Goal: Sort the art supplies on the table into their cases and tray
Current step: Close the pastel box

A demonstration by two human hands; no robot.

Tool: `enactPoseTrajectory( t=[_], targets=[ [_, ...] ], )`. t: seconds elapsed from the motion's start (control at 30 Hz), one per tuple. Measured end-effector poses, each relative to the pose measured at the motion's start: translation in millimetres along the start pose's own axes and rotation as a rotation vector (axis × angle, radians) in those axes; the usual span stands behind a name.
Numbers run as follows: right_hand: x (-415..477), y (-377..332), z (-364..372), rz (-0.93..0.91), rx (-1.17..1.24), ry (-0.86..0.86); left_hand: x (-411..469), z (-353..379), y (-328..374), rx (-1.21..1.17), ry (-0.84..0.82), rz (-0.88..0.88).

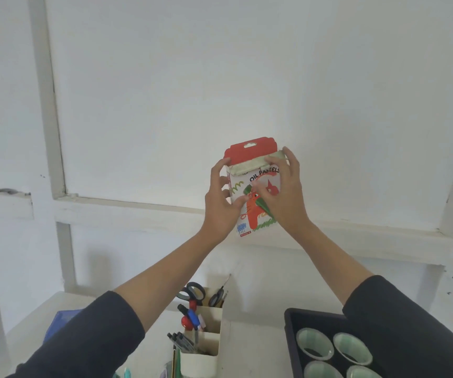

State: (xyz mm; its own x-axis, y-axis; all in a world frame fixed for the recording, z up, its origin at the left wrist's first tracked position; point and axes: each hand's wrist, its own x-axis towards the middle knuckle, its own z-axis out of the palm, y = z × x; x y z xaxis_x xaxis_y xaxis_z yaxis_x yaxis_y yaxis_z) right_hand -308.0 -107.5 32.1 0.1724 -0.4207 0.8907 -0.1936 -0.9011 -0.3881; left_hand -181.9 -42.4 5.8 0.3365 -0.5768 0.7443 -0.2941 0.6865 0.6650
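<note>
oil pastels box (250, 216) was held upright in the air in front of the wall, well above the table (255, 350); not yet set down anywhere

left hand (221, 203): fingers (240, 200) curled round the box's left edge, thumb across the front, firm grip

right hand (288, 197): fingers (273, 160) laid over the pale top flap (247, 168) and hooked over the top right corner, thumb pressed on the front print. a green stick shape under that thumb could not be told apart from the box artwork, so whether a loose pastel was pinched there cannot be told

red hanger tab (250, 150) stood up behind the flap, so the top was judged open or only half tucked

step in hand, as judged: the pastel case was being closed up, or one last stick fed in

next move calls for: flap pushed down and tucked behind the front panel while the left grip braces the box, box kept upright so nothing spills, then lowered to a free spot on the table

below, near the bottom edge: black tray (290, 339) with green-rimmed cups (314, 343), white organiser (206, 353) with scissors (194, 293) and pens beside it
</note>
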Motion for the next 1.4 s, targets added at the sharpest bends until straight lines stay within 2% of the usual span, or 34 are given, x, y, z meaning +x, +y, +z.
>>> enactPoseTrajectory(
  t=[0.1, 0.27, 0.37, 0.53, 0.7, 0.87, 1.0, 1.07, 1.1, 1.23, 1.3, 1.4],
  targets=[
    [-15.3, -4.3, 16.8, 0.032, -0.054, 0.003, -17.2, -1.0, -4.2, -0.033, 0.026, -0.002],
    [-42.0, -18.9, 46.2, 0.201, -0.126, -0.041, -40.0, -11.9, -15.7, -0.01, 0.033, -0.023],
    [-56.2, -25.2, 59.9, 0.176, -0.099, -0.07, -56.7, -28.5, -18.8, -0.047, -0.005, -0.043],
    [-86.9, -29.9, 77.1, 0.164, -0.031, -0.079, -85.6, -68.2, -19.6, -0.011, -0.124, -0.076],
    [-138.3, -53.3, 100.3, 0.192, -0.05, -0.151, -123.0, -126.1, -16.0, 0.067, -0.381, -0.065],
    [-196.3, -88.9, 116.0, 0.303, -0.096, -0.304, -163.7, -190.7, -15.2, -0.007, -0.464, -0.229],
    [-248.9, -109.5, 118.3, 0.41, -0.123, -0.454, -207.5, -251.9, -38.9, -0.028, -0.519, -0.428],
    [-278.0, -118.7, 119.4, 0.419, -0.233, -0.601, -227.4, -286.8, -52.3, 0.059, -0.657, -0.526],
    [-293.5, -124.4, 120.4, 0.429, -0.281, -0.673, -237.3, -304.6, -59.5, 0.127, -0.778, -0.56],
    [-349.0, -148.5, 125.4, 0.457, -0.411, -0.851, -261.0, -362.2, -78.5, 0.494, -1.382, -0.553],
    [-372.4, -160.1, 130.0, 0.44, -0.43, -0.908, -263.9, -379.5, -76.3, 0.629, -1.614, -0.488],
    [-398.8, -177.7, 138.2, 0.361, -0.429, -0.979, -265.7, -394.1, -70.1, 0.963, -1.926, -0.24]
  ],
)
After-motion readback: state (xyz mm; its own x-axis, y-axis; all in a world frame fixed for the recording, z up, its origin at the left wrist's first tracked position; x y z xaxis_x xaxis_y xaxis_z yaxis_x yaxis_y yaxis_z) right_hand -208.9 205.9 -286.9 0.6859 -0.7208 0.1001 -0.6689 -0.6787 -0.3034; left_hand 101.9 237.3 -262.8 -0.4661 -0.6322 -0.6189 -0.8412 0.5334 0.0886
